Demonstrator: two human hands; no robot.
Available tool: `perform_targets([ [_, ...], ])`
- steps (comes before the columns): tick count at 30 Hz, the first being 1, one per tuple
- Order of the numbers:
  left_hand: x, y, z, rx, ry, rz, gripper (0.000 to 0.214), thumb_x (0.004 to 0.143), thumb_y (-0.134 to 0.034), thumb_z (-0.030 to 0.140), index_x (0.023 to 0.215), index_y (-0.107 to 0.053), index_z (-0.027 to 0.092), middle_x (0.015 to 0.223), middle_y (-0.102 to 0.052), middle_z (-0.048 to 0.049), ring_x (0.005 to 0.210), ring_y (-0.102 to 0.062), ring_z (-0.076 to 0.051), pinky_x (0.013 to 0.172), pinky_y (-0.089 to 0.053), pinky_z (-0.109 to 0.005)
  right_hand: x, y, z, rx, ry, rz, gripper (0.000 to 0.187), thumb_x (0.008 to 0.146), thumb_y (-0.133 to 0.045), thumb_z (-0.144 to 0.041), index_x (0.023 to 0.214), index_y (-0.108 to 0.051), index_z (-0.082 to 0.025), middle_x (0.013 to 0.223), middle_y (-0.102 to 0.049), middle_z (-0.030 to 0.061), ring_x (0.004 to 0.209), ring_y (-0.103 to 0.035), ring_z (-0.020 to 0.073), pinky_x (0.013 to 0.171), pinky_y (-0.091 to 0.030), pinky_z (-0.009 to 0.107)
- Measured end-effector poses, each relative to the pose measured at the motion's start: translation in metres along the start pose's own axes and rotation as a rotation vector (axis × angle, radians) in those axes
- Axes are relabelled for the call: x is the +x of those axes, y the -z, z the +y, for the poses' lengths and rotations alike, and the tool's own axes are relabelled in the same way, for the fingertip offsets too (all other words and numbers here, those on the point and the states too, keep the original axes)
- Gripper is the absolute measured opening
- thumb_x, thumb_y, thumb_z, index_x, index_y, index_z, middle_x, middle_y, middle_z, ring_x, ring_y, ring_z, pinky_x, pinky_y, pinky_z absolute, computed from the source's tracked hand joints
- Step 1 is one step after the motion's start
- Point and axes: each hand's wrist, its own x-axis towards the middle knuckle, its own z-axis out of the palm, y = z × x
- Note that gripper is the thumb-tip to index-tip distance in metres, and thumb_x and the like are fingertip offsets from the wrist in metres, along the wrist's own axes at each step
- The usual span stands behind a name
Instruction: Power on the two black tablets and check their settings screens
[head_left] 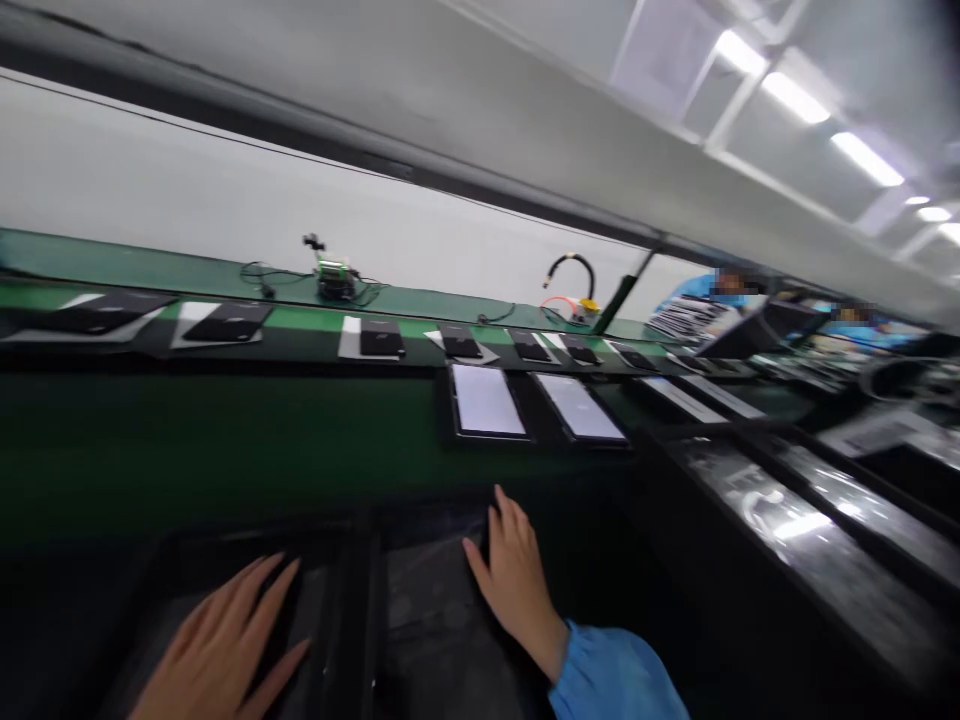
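My left hand (221, 640) lies flat with fingers spread on a dark tray (187, 570) at the bottom left. My right hand (514, 580), in a blue sleeve, rests with fingers apart on a second dark tray (427, 610) beside it. Neither hand grips anything. Beyond them, on the green conveyor belt (225, 450), lie two flat tablets with pale screens (487, 400) (581, 408).
A far belt carries a row of small dark devices on white sheets (379, 340). A cabled fixture (334, 275) and a black hose (570, 275) stand behind. Glossy dark trays (810, 520) sit at right. Other workers in blue (705, 290) are at far right.
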Motion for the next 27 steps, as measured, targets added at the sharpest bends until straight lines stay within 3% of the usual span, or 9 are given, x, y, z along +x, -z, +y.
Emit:
perform_targets([
  [1, 0.011, 0.001, 0.009, 0.046, -0.047, -0.003, 0.063, 0.084, -0.034, 0.061, 0.129, -0.043, 0.018, 0.132, -0.046, -0.0138, 0.12, -0.043, -0.033, 0.09, -0.046, -0.052, 0.001, -0.004, 0.005, 0.024, -0.013, 0.01, 0.058, 0.089, -0.04, -0.048, 0.119, -0.054, 0.0, 0.142, -0.031, 0.0222, 0.127, -0.033, 0.0371, 0.103, -0.035, 0.053],
  [3, 0.035, 0.004, 0.025, 0.128, 0.022, -0.005, 0.06, 0.086, -0.034, 0.056, 0.118, -0.052, 0.009, 0.117, -0.054, -0.0192, 0.113, -0.047, -0.037, 0.09, -0.044, -0.054, 0.001, -0.007, 0.017, 0.087, -0.038, 0.024, 0.062, 0.088, -0.039, -0.054, 0.113, -0.058, -0.001, 0.141, -0.031, 0.0238, 0.128, -0.031, 0.0383, 0.103, -0.034, 0.055],
  [7, 0.063, 0.01, 0.043, 0.18, 0.086, -0.051, 0.046, 0.086, -0.041, 0.05, 0.109, -0.056, 0.013, 0.113, -0.053, -0.0162, 0.108, -0.049, -0.032, 0.093, -0.043, -0.049, 0.001, -0.005, 0.037, 0.217, -0.091, -0.002, 0.056, 0.084, -0.042, -0.061, 0.102, -0.065, -0.013, 0.142, -0.034, 0.0139, 0.124, -0.041, 0.0327, 0.096, -0.045, 0.047],
  [11, 0.061, 0.016, 0.05, 0.179, 0.126, -0.067, 0.043, 0.081, -0.049, 0.046, 0.106, -0.054, 0.012, 0.112, -0.05, -0.0165, 0.11, -0.046, -0.032, 0.092, -0.042, -0.048, -0.001, 0.003, 0.037, 0.246, -0.229, -0.076, 0.051, 0.078, -0.048, -0.065, 0.094, -0.069, -0.021, 0.142, -0.035, 0.004, 0.121, -0.044, 0.0322, 0.087, -0.051, 0.045],
  [15, 0.063, 0.021, 0.053, 0.174, 0.161, -0.073, 0.036, 0.08, -0.048, 0.043, 0.098, -0.052, 0.012, 0.103, -0.048, -0.0135, 0.1, -0.047, -0.029, 0.087, -0.043, -0.046, 0.0, 0.008, 0.032, 0.287, -0.339, -0.12, 0.051, 0.071, -0.051, -0.068, 0.09, -0.07, -0.025, 0.142, -0.035, 0.0008, 0.125, -0.038, 0.0343, 0.093, -0.046, 0.05],
  [20, 0.07, 0.024, 0.06, 0.175, 0.169, -0.1, 0.027, 0.081, -0.046, 0.035, 0.098, -0.051, 0.014, 0.102, -0.046, -0.0116, 0.1, -0.045, -0.028, 0.086, -0.04, -0.047, 0.002, 0.008, 0.034, 0.422, -0.293, -0.068, 0.045, 0.072, -0.055, -0.063, 0.084, -0.07, -0.023, 0.138, -0.039, 0.005, 0.123, -0.041, 0.0327, 0.1, -0.04, 0.05],
  [27, 0.072, 0.025, 0.063, 0.178, 0.167, -0.116, 0.027, 0.077, -0.047, 0.03, 0.099, -0.05, 0.016, 0.105, -0.047, -0.0107, 0.102, -0.043, -0.028, 0.086, -0.038, -0.047, 0.0, 0.007, 0.037, 0.423, -0.22, -0.037, 0.042, 0.074, -0.055, -0.06, 0.085, -0.069, -0.023, 0.136, -0.04, 0.0061, 0.123, -0.042, 0.03, 0.101, -0.04, 0.047],
])
